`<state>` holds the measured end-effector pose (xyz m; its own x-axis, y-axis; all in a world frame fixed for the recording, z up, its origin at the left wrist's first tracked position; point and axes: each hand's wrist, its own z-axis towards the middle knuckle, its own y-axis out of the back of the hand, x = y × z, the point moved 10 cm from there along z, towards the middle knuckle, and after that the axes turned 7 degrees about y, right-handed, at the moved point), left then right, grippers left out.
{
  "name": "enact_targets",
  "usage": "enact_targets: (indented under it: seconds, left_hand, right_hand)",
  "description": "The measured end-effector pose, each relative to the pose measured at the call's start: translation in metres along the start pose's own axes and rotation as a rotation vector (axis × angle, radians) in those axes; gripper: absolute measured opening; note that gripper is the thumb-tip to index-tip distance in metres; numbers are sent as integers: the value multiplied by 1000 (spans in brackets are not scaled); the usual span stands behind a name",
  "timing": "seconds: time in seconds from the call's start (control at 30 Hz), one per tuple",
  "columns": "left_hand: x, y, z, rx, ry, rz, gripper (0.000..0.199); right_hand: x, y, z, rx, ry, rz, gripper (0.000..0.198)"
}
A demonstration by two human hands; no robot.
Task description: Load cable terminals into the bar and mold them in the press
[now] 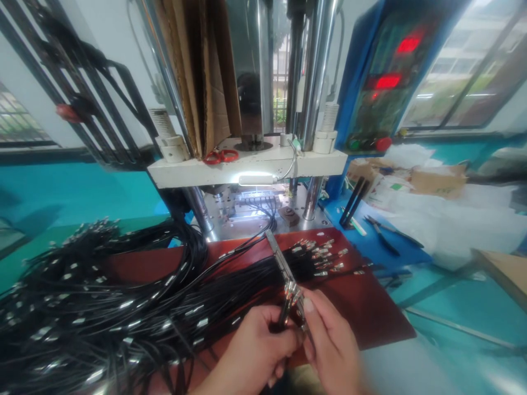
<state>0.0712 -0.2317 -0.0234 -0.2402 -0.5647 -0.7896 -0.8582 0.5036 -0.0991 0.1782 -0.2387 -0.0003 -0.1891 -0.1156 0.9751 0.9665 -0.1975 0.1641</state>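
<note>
My left hand (pixel 263 345) is closed around a small bunch of black cables (pixel 285 311), whose metal connector ends stick up past the fingers. In my right hand (pixel 331 337) is a long, narrow metal bar (pixel 279 255), pinched between thumb and fingers and slanting up to the left. The connector ends (pixel 291 291) sit against the bar's lower part; whether they are seated in it I cannot tell. Just beyond the hands, a thick bundle of black cables (pixel 263 274) lies on the reddish-brown board (pixel 374 312), its metal-tipped ends (pixel 329 252) pointing right.
Ahead stands a press with a white plate (pixel 189 174), steel columns and a lit mould (pixel 255 204) with cables in it. Red-handled scissors (pixel 221 157) rest on the plate. Pliers (pixel 382 236) lie on the blue surface at right. Heaped cables (pixel 82 307) cover the left side.
</note>
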Motion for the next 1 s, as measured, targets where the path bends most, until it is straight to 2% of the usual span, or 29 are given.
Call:
enact_targets:
  seconds: [0.07, 0.23, 0.37, 0.43, 0.57, 0.83, 1.0]
  left_hand:
    - [-1, -1, -2, 32, -12, -31, 23]
    - [-11, 5, -7, 88, -128, -191, 33]
    - [-7, 18, -6, 18, -92, -281, 32]
    - [-10, 22, -7, -21, -122, -290, 28]
    - [-19, 16, -8, -20, -168, -243, 21]
    - [-7, 7, -4, -32, -61, -159, 24]
    - [-7, 4, -2, -4, -53, -128, 25]
  right_hand:
    - [5, 0, 1, 2, 46, -10, 36]
    - [-17, -7, -5, 4, -263, 281, 50]
    - [-26, -6, -11, -42, -390, 322, 58]
    - [-26, -7, -11, -33, -400, 322, 60]
    - [-20, -8, -9, 4, -365, 290, 61]
    - [-15, -6, -7, 9, -349, 251, 56]
    - [-14, -7, -6, 16, -312, 248, 57]
